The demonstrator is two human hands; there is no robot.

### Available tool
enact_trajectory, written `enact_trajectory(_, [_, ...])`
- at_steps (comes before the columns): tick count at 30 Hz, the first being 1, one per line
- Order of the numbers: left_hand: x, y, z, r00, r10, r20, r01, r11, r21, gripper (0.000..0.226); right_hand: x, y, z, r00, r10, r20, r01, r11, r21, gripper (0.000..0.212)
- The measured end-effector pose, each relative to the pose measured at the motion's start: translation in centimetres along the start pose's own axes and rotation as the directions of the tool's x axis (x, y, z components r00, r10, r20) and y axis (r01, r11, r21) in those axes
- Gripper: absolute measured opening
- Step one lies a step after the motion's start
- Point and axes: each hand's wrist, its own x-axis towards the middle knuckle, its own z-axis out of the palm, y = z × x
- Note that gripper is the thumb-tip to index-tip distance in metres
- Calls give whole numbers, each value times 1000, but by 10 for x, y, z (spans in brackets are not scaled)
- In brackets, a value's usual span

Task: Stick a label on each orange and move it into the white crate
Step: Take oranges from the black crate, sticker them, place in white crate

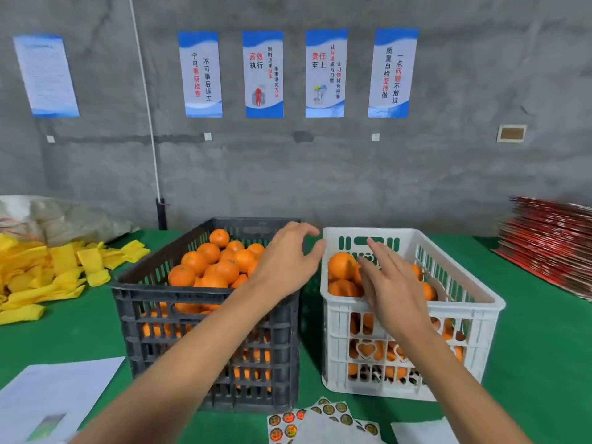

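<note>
- Far left of both hands, a heap of yellow foam sleeves (48,277) lies on the table (80,328), probably wrapping kept in reach for later.
- The dark crate (205,315) sits under the left forearm, piled high with oranges (208,261), presumably the unlabelled stock.
- The left hand (285,261) hovers over that crate's right edge, fingers loosely curved and spread, holding nothing; it looks poised to pick the next fruit.
- Below and between the hands, label sheets (320,418) lie at the table's near edge, handy for peeling.
- The right hand (390,283) is flat over the white crate (416,315), fingers straight, empty.
- Oranges beneath it are round, bright and glossy; labels on them cannot be made out.
</note>
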Motion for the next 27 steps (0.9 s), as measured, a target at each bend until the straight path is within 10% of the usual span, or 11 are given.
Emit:
enact_trajectory(4, [28,-84,-27,927,-357,114,293,880,374,45,-5,-21,25,991,-120,-68,126,987,95,17])
enact_trajectory(11, [49,-182,-26,535,-716,448,359,673,647,79,-19,-41,52,984,-62,-168,89,983,161,26])
enact_trajectory(19, [65,-201,-23,694,-634,343,350,712,609,52,-19,-40,59,980,-71,-186,106,977,186,29])
enact_trajectory(23, [64,-160,-29,946,-306,105,251,899,358,53,-18,-43,50,993,-49,-104,73,969,238,27])
enact_trajectory(27, [26,-88,-27,990,30,-134,-22,998,64,58,-7,-51,21,972,184,143,-233,784,575,41])
